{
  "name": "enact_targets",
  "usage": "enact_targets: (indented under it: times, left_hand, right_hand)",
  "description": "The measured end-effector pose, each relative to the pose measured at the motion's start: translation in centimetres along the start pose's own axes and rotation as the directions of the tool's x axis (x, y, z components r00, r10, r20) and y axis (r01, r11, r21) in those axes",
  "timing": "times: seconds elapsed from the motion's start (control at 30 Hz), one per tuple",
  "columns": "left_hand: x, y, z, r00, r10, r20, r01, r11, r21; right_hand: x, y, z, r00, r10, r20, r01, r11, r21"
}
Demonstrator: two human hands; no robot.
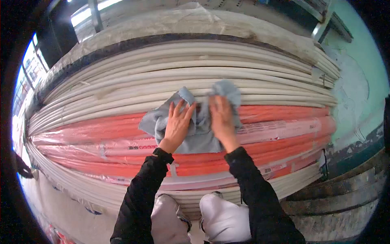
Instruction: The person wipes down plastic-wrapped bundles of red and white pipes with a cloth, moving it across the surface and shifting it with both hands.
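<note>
A grey cloth (195, 140) lies spread and rumpled across red plastic-wrapped bundles (280, 129) and the edge of white pipes (134, 87). On its left part rests my left hand (177, 124), open, palm down, with fingers apart. My right hand (222, 122) is on the right part of the same cloth, blurred by motion. Its fingers point away from me, but the smear hides whether they grip the fabric. Part of the cloth stands up in a fold beyond each hand's fingertips.
Behind the pipes stretches a dusty plastic-covered stack (195, 22). More white pipes (97, 192) lie along the near side, by my shoes (172, 203). A pale green wall (359, 85) borders the right, above dark stacked boards (337, 203). Metal posts (95, 16) stand at the back.
</note>
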State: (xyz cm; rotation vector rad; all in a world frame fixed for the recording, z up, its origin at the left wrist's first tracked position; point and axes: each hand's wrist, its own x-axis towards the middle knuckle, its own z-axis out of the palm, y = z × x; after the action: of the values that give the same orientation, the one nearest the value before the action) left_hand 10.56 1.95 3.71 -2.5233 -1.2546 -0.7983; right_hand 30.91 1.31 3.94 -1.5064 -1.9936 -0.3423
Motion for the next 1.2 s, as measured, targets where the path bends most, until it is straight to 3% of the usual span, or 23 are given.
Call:
enact_targets:
  times: [0.1,0.13,0.17,0.2,0.27,0.33,0.43,0.47,0.57,0.6,0.7,0.77,0.8,0.83,0.87,0.9,0.93,1.0,1.03,1.1,1.13,1.17,1.2]
  left_hand:
    - [-0.3,0.3,0.9,1.000,-0.002,-0.029,0.004,0.999,0.054]
    - [-0.2,0.9,0.9,0.999,-0.026,-0.023,0.028,0.994,0.106]
    - [-0.2,1.4,0.8,0.999,-0.032,-0.032,0.034,0.998,0.046]
    - [0.0,1.8,0.8,0.998,-0.036,-0.048,0.035,0.999,-0.014]
    - [-0.1,2.5,2.9,0.995,0.096,0.002,-0.096,0.995,-0.005]
    - [-1.4,3.1,6.0,0.992,0.107,-0.063,-0.109,0.993,-0.035]
    - [-1.1,3.0,3.7,0.977,0.131,0.169,-0.136,0.991,0.019]
    - [-1.4,2.7,4.2,0.989,0.138,0.051,-0.136,0.990,-0.033]
    - [-1.8,1.4,2.2,0.975,0.175,0.137,-0.175,0.984,-0.013]
    - [-2.2,0.8,2.3,0.982,0.168,0.083,-0.166,0.986,-0.028]
    - [-4.3,-1.3,3.3,0.992,0.114,-0.046,-0.116,0.992,-0.049]
    - [-6.1,-3.1,3.0,0.994,0.039,-0.100,-0.041,0.999,-0.023]
    - [-6.4,-3.6,1.6,0.998,-0.052,0.043,0.055,0.995,-0.087]
    - [-7.6,-4.9,2.4,0.999,-0.012,-0.034,0.013,0.998,0.056]
    - [-8.8,-6.1,3.2,0.994,0.047,-0.102,-0.027,0.981,0.194]
    - [-9.0,-6.5,1.5,0.990,-0.118,0.082,0.102,0.980,0.172]
    - [-8.8,-6.6,-0.8,0.928,-0.256,0.271,0.214,0.961,0.175]
    - [-10.5,-7.5,-2.2,0.916,-0.389,-0.095,0.381,0.920,-0.093]
    - [-11.1,-8.3,-3.6,0.935,-0.352,-0.032,0.354,0.933,0.062]
    - [-13.0,-10.3,-3.7,0.922,-0.382,-0.055,0.386,0.909,0.158]
    - [-14.2,-11.1,-2.9,0.884,-0.449,-0.133,0.462,0.882,0.095]
    - [-14.7,-11.5,-2.6,0.853,-0.519,-0.054,0.522,0.848,0.087]
    - [-14.2,-10.8,-2.7,0.853,-0.515,-0.078,0.521,0.841,0.146]
  right_hand:
    - [-1.9,6.8,0.8,0.975,0.203,-0.085,-0.211,0.973,-0.094]
    - [-3.1,8.7,1.3,0.978,0.177,-0.111,-0.198,0.956,-0.215]
    - [-4.3,10.5,1.7,0.979,0.151,-0.136,-0.189,0.924,-0.333]
    - [-3.3,9.9,0.8,0.873,0.488,-0.032,-0.484,0.854,-0.188]
    - [-2.0,7.9,-3.4,0.725,0.567,0.392,-0.495,0.824,-0.276]
    - [-4.4,11.5,0.9,0.780,0.596,0.192,-0.488,0.770,-0.410]
    - [-3.3,8.5,-1.2,0.805,0.566,0.179,-0.514,0.816,-0.267]
    - [-4.4,8.3,-0.7,0.885,0.452,0.107,-0.419,0.876,-0.238]
    - [-5.0,7.4,2.8,0.795,0.572,-0.204,-0.565,0.820,0.096]
    - [-5.5,6.7,1.6,0.917,0.378,0.125,-0.298,0.859,-0.416]
    - [-3.6,1.3,-1.6,0.888,0.415,0.198,-0.323,0.869,-0.376]
    - [-3.9,1.2,-0.6,0.943,0.304,0.131,-0.252,0.915,-0.315]
    - [-3.6,0.5,-0.5,0.946,0.294,0.138,-0.255,0.936,-0.243]
    - [-3.4,0.4,-0.5,0.947,0.290,0.141,-0.265,0.948,-0.175]
    - [-3.5,1.1,0.8,0.981,0.183,0.068,-0.178,0.981,-0.076]
    - [-3.4,0.7,1.0,0.977,0.196,0.080,-0.188,0.977,-0.096]
    - [-3.0,-0.3,1.1,0.971,0.222,0.090,-0.210,0.970,-0.122]
    - [-2.6,-2.1,1.3,0.988,0.144,-0.052,-0.152,0.965,-0.216]
    - [-2.4,-2.4,1.6,0.986,0.164,-0.034,-0.168,0.972,-0.164]
    - [-2.1,-3.0,2.2,0.993,0.122,0.005,-0.121,0.989,-0.081]
    - [-1.9,-3.6,2.5,0.998,0.059,0.025,-0.058,0.997,-0.046]
    - [-1.7,-4.7,2.4,0.999,0.031,0.028,-0.032,0.999,0.024]
    - [-1.7,-5.8,2.4,1.000,-0.001,0.027,-0.002,0.995,0.098]
